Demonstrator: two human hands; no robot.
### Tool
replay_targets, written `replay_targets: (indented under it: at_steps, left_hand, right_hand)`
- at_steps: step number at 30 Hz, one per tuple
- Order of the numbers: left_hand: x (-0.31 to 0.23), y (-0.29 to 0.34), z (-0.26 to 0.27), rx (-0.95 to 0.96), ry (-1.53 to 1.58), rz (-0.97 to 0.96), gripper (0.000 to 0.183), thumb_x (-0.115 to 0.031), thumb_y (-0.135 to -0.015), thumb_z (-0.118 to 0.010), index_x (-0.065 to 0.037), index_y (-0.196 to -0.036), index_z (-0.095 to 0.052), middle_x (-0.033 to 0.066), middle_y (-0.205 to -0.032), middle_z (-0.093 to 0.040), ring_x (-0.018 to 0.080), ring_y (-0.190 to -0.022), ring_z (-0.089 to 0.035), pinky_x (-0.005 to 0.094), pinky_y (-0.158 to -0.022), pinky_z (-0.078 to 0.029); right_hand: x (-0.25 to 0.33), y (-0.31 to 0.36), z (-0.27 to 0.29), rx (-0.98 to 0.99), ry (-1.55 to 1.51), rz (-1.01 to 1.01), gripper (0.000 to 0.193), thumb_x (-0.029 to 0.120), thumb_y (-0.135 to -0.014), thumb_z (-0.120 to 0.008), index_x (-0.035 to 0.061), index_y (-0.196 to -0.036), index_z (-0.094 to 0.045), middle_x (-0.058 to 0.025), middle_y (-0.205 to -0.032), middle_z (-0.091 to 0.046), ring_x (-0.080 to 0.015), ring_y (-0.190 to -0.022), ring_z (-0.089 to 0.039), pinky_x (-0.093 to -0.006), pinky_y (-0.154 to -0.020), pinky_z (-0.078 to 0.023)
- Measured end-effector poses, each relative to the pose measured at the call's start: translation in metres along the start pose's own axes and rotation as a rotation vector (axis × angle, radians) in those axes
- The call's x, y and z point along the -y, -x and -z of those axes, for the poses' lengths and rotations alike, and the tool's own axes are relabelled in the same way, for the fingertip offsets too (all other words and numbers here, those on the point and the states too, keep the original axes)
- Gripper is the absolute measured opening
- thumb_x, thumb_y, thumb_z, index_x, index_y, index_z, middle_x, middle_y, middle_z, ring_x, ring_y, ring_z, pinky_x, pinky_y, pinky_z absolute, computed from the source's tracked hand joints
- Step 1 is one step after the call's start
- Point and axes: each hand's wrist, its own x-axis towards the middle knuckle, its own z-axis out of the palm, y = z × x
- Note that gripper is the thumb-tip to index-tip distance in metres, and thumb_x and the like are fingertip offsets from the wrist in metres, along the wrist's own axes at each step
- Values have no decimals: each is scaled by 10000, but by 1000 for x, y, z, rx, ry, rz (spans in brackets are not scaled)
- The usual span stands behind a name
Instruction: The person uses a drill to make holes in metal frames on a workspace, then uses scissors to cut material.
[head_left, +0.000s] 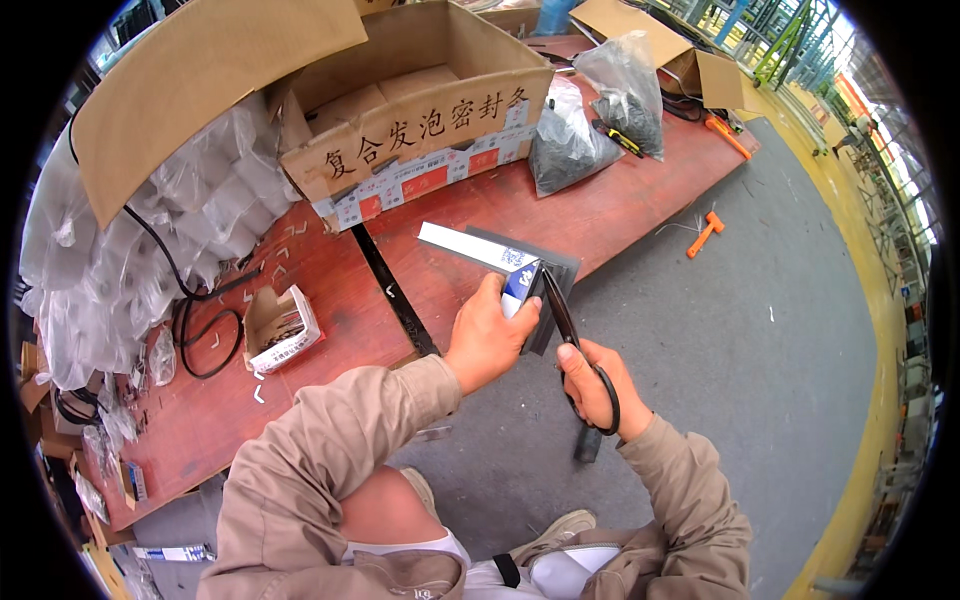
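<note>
My left hand is closed around the corner of a framed profile piece, which has a white face, dark grey edges and a blue-and-white label with a square code. The piece is held over the table's right edge. In my right hand is a pair of scissors with black handles, the fingers through the loops. Its blades point up and meet the piece at the label's right side, close to my left thumb. Whether the blades are apart is hard to see.
An open cardboard box stands on the red table, beside bags of dark parts. A small carton and black rubber strip lie left, near plastic-wrapped bundles. An orange hammer lies on the grey floor.
</note>
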Motion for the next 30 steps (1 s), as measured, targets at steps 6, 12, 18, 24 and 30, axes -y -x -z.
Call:
replay_targets:
  at_steps: [6, 12, 18, 24, 30]
  left_hand:
    - [-11, -1, 11, -24, 19, 12, 552, -421, -1137, -855, 73, -1346, -727, 308, -1163, -854, 422, -1068, -851, 537, -965, -654]
    - [-24, -2, 14, -14, 47, -10, 556, -428, -1144, -855, 78, -1343, -733, 277, -1153, -859, 363, -1038, -841, 509, -949, -657]
    - [-19, -11, 14, -36, 166, -29, 537, -444, -1168, -842, 49, -1313, -686, 235, -1050, -834, 344, -956, -817, 503, -901, -645]
    - [-34, 0, 34, -22, 212, 11, 494, -398, -1166, -871, 36, -1315, -689, 157, -1069, -819, 184, -959, -729, 444, -881, -630]
    - [-31, -10, 33, -57, 123, -30, 493, -319, -1113, -897, 49, -1345, -665, 211, -1129, -839, 264, -993, -790, 475, -909, -643]
  right_hand:
    - [23, 6, -16, 167, -417, -31, 510, 542, -1333, -600, 78, -1137, -678, 30, -756, -573, -70, -527, -509, -295, -442, -419]
    - [12, 3, -12, 264, -638, -71, 519, 564, -1336, -580, 72, -1191, -658, 17, -753, -543, -93, -521, -498, -313, -433, -420]
    - [15, 14, -33, 501, -974, -3, 532, 598, -1337, -549, 88, -1216, -643, 23, -740, -505, -109, -514, -490, -318, -441, -433]
    - [53, 18, 6, 89, -146, 102, 349, 409, -1286, -692, 61, -1260, -685, -80, -793, -683, -270, -623, -684, -418, -580, -545]
    - [40, 12, 6, -314, 629, 450, 367, 399, -1198, -827, 60, -1282, -716, -217, -896, -810, -540, -834, -809, -607, -764, -651]
